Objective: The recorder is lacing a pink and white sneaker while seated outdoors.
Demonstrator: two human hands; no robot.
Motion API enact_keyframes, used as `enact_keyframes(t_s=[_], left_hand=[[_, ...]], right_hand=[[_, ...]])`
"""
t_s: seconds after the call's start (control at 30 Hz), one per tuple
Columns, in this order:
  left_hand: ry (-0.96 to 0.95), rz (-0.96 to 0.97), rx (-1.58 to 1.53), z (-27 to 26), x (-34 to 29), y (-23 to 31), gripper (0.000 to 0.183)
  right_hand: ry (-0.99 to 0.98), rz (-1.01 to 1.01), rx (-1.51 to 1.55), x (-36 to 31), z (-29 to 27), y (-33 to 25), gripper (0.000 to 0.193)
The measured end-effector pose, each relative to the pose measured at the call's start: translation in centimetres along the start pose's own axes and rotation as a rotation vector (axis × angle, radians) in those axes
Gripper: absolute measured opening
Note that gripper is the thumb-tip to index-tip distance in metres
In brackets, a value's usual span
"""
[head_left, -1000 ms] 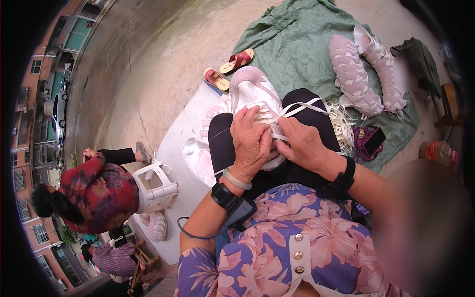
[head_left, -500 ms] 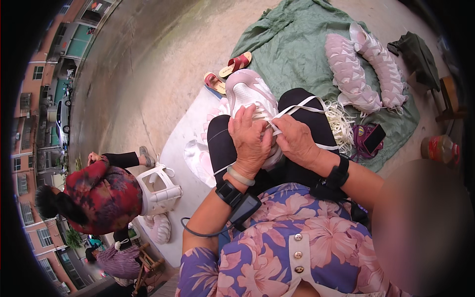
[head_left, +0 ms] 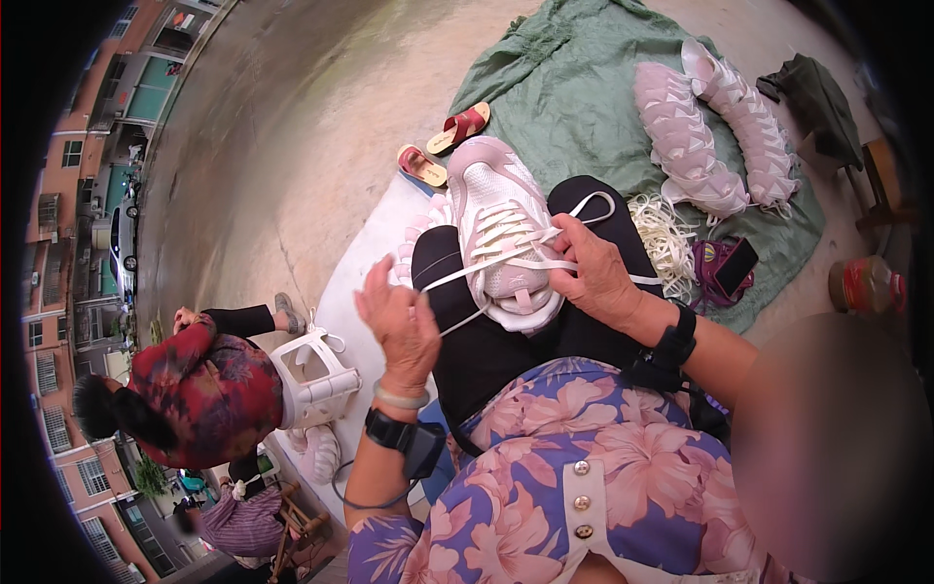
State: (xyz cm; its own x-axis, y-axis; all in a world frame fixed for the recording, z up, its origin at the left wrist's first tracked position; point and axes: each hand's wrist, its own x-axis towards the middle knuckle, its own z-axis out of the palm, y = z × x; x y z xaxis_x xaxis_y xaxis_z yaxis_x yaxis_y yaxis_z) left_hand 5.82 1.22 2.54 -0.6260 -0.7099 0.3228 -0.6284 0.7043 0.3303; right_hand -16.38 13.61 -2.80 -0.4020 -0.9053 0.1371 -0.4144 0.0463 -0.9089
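Note:
A white and pale pink sneaker (head_left: 506, 200) rests between my black-trousered thighs, its toe pointing away from me. A white shoelace (head_left: 474, 265) criss-crosses its upper part and stretches left from it. My left hand (head_left: 401, 326), out beside the left thigh, is closed at the thumb and fingers on that lace; motion smears some of its fingertips. Close to the shoe's right side, my right hand (head_left: 601, 277) pinches another stretch of lace, which loops up over the right thigh. The sneaker's tongue and collar face me.
Stacked pink and white shoe uppers (head_left: 681, 141) lie on a green cloth (head_left: 574, 88), near a heap of white laces (head_left: 664, 234) and a phone (head_left: 736, 270) on a purple pouch. Red sandals (head_left: 465, 127) are ahead. Left, a person (head_left: 204, 389) sits by a white stool (head_left: 316, 380).
My left hand has moved from the shoe out to the left and toward me, drawing lace with it. The right hand has shifted slightly right, uncovering the sneaker's lacing and tongue.

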Motion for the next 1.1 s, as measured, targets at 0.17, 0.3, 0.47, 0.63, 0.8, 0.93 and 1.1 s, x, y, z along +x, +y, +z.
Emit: enact_keyframes(t_s=[0.17,0.3,0.47,0.63,0.8,0.93,1.1], left_hand=[[0.095,-0.207,0.186,-4.1,-6.1,-10.4,0.008],[0.045,-0.32,0.399,-3.4,-8.4,-13.8,0.007],[0.074,-0.343,0.269,-1.6,-8.1,-15.1,0.007],[0.152,-0.52,-0.002,-2.5,-5.7,-13.9,0.008],[0.203,-0.383,0.253,-3.6,-6.0,-13.7,0.014],[0.188,-0.414,0.263,-3.6,-7.3,-13.7,0.01],[0.202,-0.56,0.199,-4.1,-8.8,-15.0,0.008]], right_hand=[[0.037,-0.087,-0.031,0.1,0.6,0.1,0.055],[-0.057,-0.055,-0.072,0.2,0.1,-0.3,0.059],[-0.069,-0.003,-0.029,0.2,0.4,-0.5,0.062],[-0.04,0.036,0.003,0.1,0.1,0.0,0.067],[-0.05,0.067,0.024,0.4,0.1,-0.5,0.068],[-0.048,0.075,0.036,0.4,0.2,-0.2,0.069],[-0.042,0.068,0.019,0.5,0.2,-0.1,0.071]])
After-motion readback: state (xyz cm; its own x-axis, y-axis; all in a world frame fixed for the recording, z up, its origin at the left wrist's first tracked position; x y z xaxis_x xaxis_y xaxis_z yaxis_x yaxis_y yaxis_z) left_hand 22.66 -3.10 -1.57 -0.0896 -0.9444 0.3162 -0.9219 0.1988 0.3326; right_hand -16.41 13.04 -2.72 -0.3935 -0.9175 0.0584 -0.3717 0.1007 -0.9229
